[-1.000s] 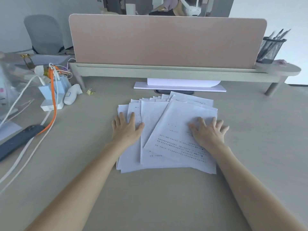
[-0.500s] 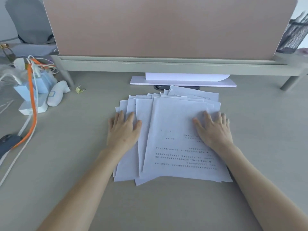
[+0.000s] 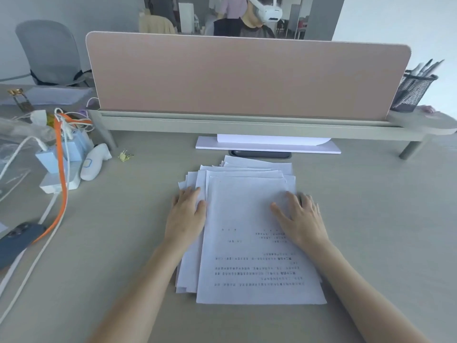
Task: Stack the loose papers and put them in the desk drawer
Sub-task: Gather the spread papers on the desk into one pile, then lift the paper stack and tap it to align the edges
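A loose pile of several white printed papers [image 3: 247, 243] lies on the desk in front of me, edges fanned out at the left and the top. My left hand [image 3: 185, 216] rests flat against the pile's left edge, fingers together over the fanned sheets. My right hand [image 3: 300, 220] lies flat on the top sheet near its right edge, fingers spread. Neither hand grips a sheet. No drawer is in view.
A pink divider [image 3: 247, 75] stands on a raised shelf [image 3: 247, 127] at the back, with a white board [image 3: 267, 146] beneath it. A mesh pen cup [image 3: 413, 91] sits at the right. Chargers and cables [image 3: 61, 154], a binder clip [image 3: 125, 155] and a phone [image 3: 17, 241] lie at the left.
Both hands have pushed inward, so the fanned sheets are squeezed into a narrower, more aligned pile. The top sheet has turned straighter. The camera view has tilted up.
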A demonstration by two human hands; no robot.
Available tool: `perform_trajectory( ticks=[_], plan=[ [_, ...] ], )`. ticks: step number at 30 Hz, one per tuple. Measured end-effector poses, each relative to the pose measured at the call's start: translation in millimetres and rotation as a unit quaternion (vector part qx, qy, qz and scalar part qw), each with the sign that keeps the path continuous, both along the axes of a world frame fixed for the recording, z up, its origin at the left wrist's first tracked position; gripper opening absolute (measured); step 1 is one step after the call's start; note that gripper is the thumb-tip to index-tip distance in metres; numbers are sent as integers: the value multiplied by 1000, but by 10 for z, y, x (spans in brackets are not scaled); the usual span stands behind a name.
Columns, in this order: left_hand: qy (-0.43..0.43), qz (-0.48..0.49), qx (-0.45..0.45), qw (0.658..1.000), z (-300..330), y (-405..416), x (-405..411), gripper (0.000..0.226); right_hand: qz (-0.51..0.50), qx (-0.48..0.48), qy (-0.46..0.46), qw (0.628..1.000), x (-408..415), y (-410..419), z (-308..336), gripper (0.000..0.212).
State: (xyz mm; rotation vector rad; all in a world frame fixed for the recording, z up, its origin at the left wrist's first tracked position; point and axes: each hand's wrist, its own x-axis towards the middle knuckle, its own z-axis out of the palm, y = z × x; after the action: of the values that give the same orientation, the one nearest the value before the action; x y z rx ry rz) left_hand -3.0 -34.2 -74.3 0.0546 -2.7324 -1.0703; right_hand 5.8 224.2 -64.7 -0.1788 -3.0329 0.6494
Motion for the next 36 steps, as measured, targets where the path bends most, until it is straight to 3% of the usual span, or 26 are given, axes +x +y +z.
perform_trajectory(
  ticks=[2,8,10,13,15,19,22,25,29,32,36],
  plan=[
    [-9,-9,17,1000,23,37,13,23,6,15,11,1000,-14,-16,-45,85],
    [-37,-54,29,997,-36,152,29,44,44,-109,25,993,-29,-189,7,74],
    [-9,-19,-44,999,-73,130,31,46,5,-113,32,993,-17,-113,19,73],
    [-20,39,-193,980,-146,107,22,48,-39,-7,53,998,12,-15,29,61],
    [-22,34,-188,981,-146,123,26,47,-27,-12,58,998,15,-24,38,55],
    [-17,3,-2,1000,-36,188,75,46,-5,-96,40,995,28,-87,110,55],
    [-30,9,158,987,76,175,117,51,-19,-181,22,983,-1,-64,159,51],
    [-15,55,332,941,147,161,123,53,-52,-256,2,965,-29,-18,231,51],
    [-18,79,482,873,195,144,136,56,-64,-308,-28,949,-44,14,253,52],
    [-23,56,530,846,258,99,162,41,-72,-375,-51,923,-77,33,228,35],
    [-48,23,523,851,234,61,142,38,-62,-453,-81,886,-79,25,197,22]
  ],
)
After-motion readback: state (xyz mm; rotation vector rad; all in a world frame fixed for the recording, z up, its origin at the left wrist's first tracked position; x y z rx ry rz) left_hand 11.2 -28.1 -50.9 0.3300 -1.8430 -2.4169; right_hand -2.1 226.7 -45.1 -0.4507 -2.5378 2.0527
